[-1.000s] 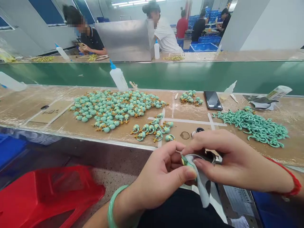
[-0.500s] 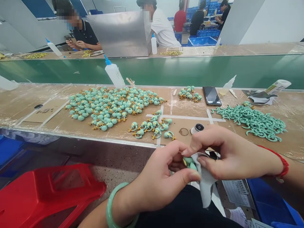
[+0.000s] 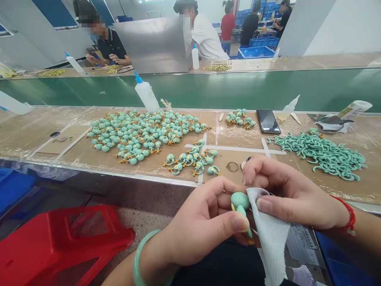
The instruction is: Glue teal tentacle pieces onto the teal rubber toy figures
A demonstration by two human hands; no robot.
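Note:
My left hand is closed round a small teal toy figure, its rounded head poking out between thumb and fingers. My right hand pinches a white cloth against the figure; the cloth hangs down over my lap. Both hands are held just in front of the bench's near edge. A jade bangle circles my left wrist and a red cord my right.
The bench carries a big heap of teal figures, a small row, a cluster, a heap of teal curved parts, squeeze bottles, and a phone. A red stool stands lower left. People work across the green conveyor.
The figure's head has come out from under the cloth and now shows clearly. My right hand has drawn the cloth slightly right and down. The view has shifted a little.

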